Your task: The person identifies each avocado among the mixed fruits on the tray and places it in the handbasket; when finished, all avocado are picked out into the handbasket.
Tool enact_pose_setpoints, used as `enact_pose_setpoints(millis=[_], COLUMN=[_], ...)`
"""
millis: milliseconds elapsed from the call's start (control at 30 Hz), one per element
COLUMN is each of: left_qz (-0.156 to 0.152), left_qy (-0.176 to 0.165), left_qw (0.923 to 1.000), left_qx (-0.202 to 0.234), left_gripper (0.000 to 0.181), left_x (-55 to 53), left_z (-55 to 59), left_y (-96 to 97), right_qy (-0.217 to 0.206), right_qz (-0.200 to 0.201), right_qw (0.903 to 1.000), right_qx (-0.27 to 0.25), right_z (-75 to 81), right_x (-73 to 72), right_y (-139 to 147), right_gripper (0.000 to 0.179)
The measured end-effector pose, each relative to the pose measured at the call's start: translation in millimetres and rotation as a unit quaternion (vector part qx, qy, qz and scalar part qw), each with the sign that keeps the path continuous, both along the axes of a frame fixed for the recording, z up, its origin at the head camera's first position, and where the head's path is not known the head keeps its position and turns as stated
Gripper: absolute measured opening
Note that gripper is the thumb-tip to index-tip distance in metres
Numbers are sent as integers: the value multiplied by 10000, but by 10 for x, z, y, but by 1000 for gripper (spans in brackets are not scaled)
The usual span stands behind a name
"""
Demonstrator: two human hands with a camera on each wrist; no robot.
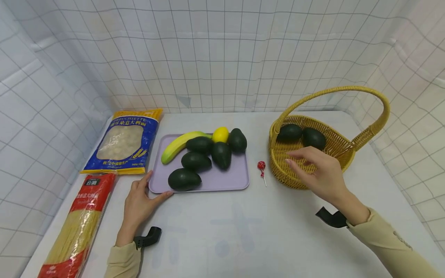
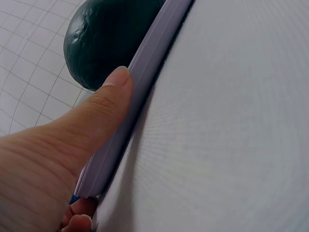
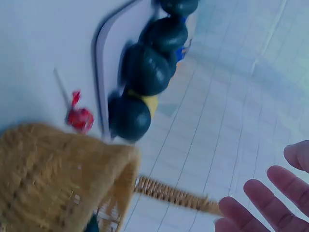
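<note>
My left hand grips the near-left corner of a lilac tray, its thumb on the front rim and its fingers along the left side. Several dark green avocados, a yellow-green banana and a lemon lie on that tray. Over the front of a wicker basket hovers my right hand, holding nothing, thumb and fingers apart. Inside the basket, two avocados rest toward the back. In the left wrist view, my thumb presses the tray edge beside an avocado.
A red-wrapped lollipop lies between tray and basket. At the left are a blue and yellow bag of orecchiette and a red pack of long pasta. The basket's tall handle arches up and leans right. Gridded white curtains enclose the table.
</note>
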State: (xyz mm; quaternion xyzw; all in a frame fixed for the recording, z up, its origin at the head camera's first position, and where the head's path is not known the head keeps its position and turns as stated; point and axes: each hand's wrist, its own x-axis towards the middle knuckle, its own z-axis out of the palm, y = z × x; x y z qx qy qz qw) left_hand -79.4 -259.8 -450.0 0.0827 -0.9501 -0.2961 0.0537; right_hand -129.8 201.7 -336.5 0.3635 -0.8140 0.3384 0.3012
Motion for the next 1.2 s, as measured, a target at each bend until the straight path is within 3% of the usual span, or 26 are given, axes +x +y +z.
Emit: enact_pose_setpoints(millis=[100, 300, 567, 733, 1033, 1200], left_qz=[-20, -28, -26, -25, -53, -51], left_qy=[0, -14, 49, 96, 159, 168], left_qw=[10000, 10000, 10000, 9999, 9998, 9998], left_qx=[-5, 30, -14, -42, -60, -92], left_gripper=[99, 99, 97, 96, 95, 96], left_x=[6, -1, -2, 2, 5, -1], left_z=[3, 5, -16, -13, -12, -17], left_y=[-1, 4, -3, -7, 0, -2], right_qy=[-5, -190, -666, -796, -881, -1059], right_qz=[363, 918, 1300, 1764, 1977, 1929], right_qw=[9993, 9956, 9890, 9806, 9744, 9701], right_qx=[-88, -59, 239, 311, 601, 1021], right_z=[-43, -159, -244, -300, -401, -388], right_x=[21, 30, -38, -115, -198, -229], right_y=[-193, -562, -995, -1265, -1698, -1879], right_gripper=[28, 19, 24, 23, 34, 45])
